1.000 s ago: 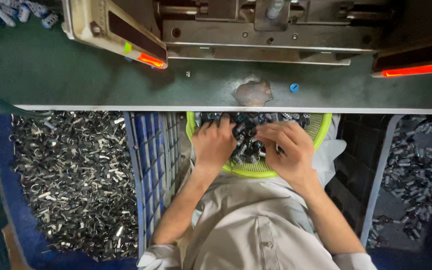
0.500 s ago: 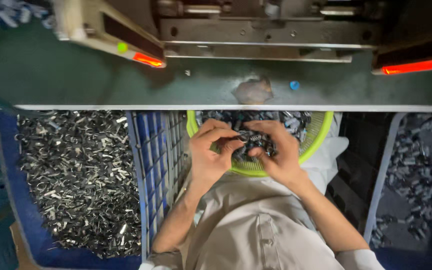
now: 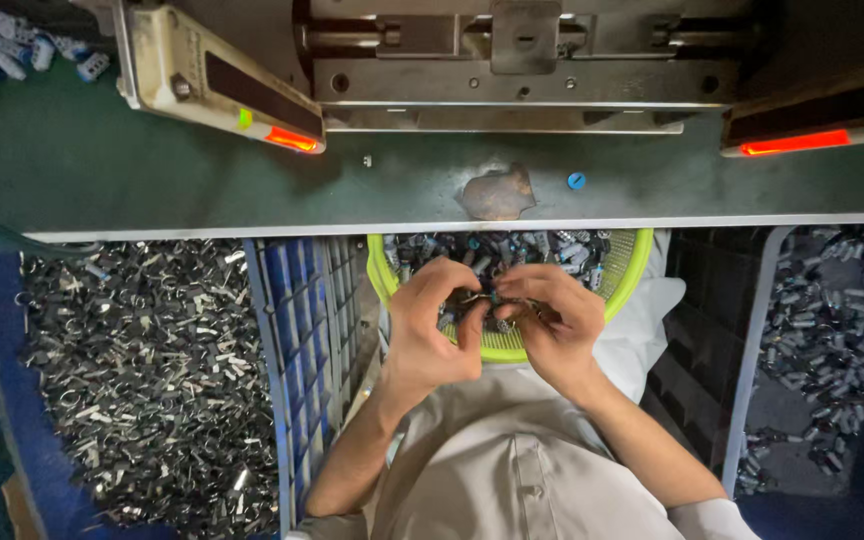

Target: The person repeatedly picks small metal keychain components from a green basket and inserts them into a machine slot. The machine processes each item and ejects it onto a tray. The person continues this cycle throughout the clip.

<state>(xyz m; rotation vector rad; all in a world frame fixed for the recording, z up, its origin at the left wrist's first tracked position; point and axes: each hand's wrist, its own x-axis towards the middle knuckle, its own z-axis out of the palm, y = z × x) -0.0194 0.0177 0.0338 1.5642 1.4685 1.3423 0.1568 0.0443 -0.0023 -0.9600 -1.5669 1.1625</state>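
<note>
Both hands pinch small parts over green basket.

Single head view, looking steeply down, close over lap and bench edge.

A round yellow-green plastic basket with a slotted wall sits in the person's lap, tucked partly under the green bench edge. It is filled with small metal parts, dark and silvery, some bluish, heaped loosely. A few parts, too small to make out clearly, sit pinched between fingertips above the heap.
</note>
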